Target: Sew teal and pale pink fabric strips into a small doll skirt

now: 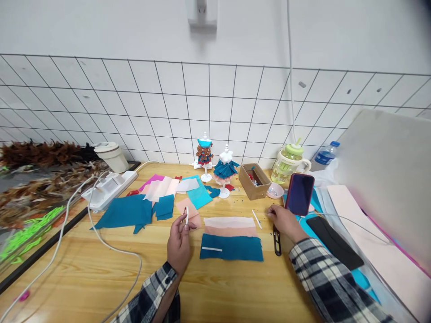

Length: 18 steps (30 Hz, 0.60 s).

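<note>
Plainly, our landmark is the blue sheet [240, 246] in the middle, flat on the table [229, 291]. Left of the sheet and toward its far side, our left hand [180, 240] pinches a thin white stick [187, 216] between thumb and fingers. A light pinch near one end seems best for us, as a hard squeeze could bend something so slender. Right of the sheet and a little beyond it, our right hand [279, 220] has its fingers curled in; we cannot tell whether they grip anything. A second white stick [212, 249] rests on the sheet's left part, and a third white stick [257, 219] lies beyond its far right corner. Past its far edge we see a peach strip [232, 231] and a pale strip [230, 222]; a black tool [277, 242] lies beside its right edge. We do well to keep our sleeves off the sheet, so the layers stay square.
</note>
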Motion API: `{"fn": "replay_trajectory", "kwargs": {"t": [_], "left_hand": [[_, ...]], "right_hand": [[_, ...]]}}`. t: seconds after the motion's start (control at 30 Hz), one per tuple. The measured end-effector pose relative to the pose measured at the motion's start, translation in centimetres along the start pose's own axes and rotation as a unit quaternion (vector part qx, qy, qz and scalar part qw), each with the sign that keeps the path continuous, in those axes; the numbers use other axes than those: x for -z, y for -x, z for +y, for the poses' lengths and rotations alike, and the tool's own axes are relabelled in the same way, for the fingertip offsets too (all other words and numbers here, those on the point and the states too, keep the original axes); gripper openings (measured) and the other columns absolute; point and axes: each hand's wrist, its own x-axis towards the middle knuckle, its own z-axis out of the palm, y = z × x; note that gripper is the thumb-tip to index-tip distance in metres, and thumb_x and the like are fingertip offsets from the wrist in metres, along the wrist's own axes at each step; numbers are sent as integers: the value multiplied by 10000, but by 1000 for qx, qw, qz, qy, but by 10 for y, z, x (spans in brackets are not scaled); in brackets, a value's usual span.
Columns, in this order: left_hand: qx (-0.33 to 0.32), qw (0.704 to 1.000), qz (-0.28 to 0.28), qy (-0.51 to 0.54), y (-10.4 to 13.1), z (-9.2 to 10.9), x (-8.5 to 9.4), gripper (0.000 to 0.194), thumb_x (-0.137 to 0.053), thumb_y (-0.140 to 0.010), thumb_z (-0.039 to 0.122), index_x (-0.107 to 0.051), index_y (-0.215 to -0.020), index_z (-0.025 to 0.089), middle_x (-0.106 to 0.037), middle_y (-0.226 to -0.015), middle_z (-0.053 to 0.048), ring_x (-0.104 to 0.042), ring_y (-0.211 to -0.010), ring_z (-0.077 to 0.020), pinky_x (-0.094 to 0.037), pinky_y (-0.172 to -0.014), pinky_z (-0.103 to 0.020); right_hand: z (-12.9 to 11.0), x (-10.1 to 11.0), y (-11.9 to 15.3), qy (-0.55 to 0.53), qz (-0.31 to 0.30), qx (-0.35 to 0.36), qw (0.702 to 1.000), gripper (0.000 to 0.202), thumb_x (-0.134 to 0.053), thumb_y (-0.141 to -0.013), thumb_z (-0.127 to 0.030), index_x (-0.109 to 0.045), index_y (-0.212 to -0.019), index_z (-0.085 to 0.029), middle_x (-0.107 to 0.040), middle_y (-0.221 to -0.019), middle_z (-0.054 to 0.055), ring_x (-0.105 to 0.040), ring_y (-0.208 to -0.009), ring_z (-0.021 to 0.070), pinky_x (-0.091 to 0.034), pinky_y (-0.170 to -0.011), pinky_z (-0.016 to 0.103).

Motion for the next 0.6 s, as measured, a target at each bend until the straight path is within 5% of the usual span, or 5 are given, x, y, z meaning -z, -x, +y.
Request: {"fn": "replay_trajectory", "kwargs": {"t": [0.13, 0.27, 0.43, 0.6], "left_hand": [[10, 1000, -1, -1, -2, 0, 0, 414, -411, -953, 437, -453, -1280, 187, -656, -882, -43, -643, -875, -193, -487, -880, -363], [19, 1000, -10, -9, -1, 1, 2, 423, -414, -947, 450, -487, -1261, 177, -661, -868, -48, -650, -853, -203, -492, -865, -371], [14, 999, -18, -36, 0, 1, 3, 394, -405, -948, 441, -506, -1239, 196, -669, -876, -35, -651, -873, -205, -497, -872, -370], [-7, 998, -32, -47, -1, -1, 4, 380, -406, -947, 433, -534, -1220, 201, -674, -866, -27, -654, -871, -201, -508, -863, -351]], "right_hand": [[-32, -13, 0, -3, 31, -67, 997, 251, -467, -880, -231, -649, -1052, -209, -723, -901, 61, -660, -786, 186, -354, -596, 253], [-53, -25, 8, 14, 42, -76, 996, 239, -470, -881, -233, -675, -997, -191, -718, -889, 100, -663, -794, 198, -361, -619, 267], [-59, -26, 20, 45, 45, -36, 997, 280, -461, -929, -305, -684, -859, -152, -680, -861, 126, -649, -804, 207, -389, -674, 280], [-59, -30, 21, 66, 46, -33, 996, 214, -447, -921, -153, -658, -887, -138, -669, -843, 119, -643, -763, 203, -383, -656, 279]]}}
